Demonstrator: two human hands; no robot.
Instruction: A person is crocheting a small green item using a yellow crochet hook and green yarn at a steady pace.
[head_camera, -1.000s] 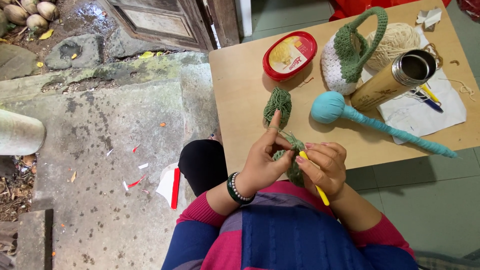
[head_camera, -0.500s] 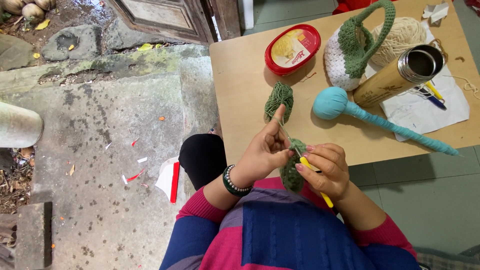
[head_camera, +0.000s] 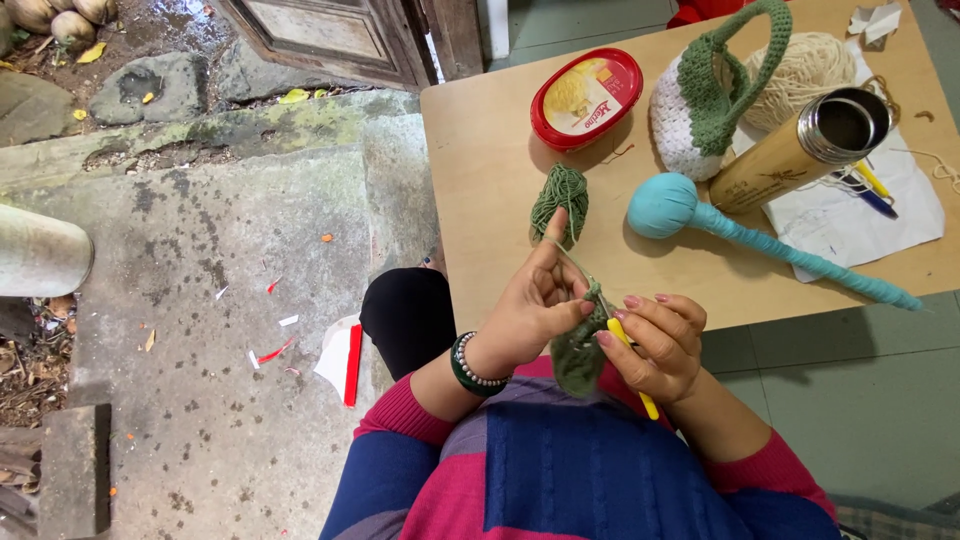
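Note:
My left hand (head_camera: 535, 300) pinches a small green crochet piece (head_camera: 578, 350), its forefinger raised with green yarn running over it. My right hand (head_camera: 655, 345) grips a yellow crochet hook (head_camera: 634, 365) whose tip is at the piece. The yarn leads up to a green yarn ball (head_camera: 560, 200) on the wooden table (head_camera: 480, 170). Both hands hover at the table's near edge, above my lap.
On the table stand a red oval tub (head_camera: 585, 97), a white and green crocheted bag (head_camera: 705, 105), a cream yarn ball (head_camera: 800, 65), a metal flask (head_camera: 805, 150), a turquoise wrapped stick (head_camera: 740, 235) and paper with pens (head_camera: 870, 195). Concrete floor with litter lies to the left.
The two hands have stayed together at the green piece, working it a little; the view has shifted slightly.

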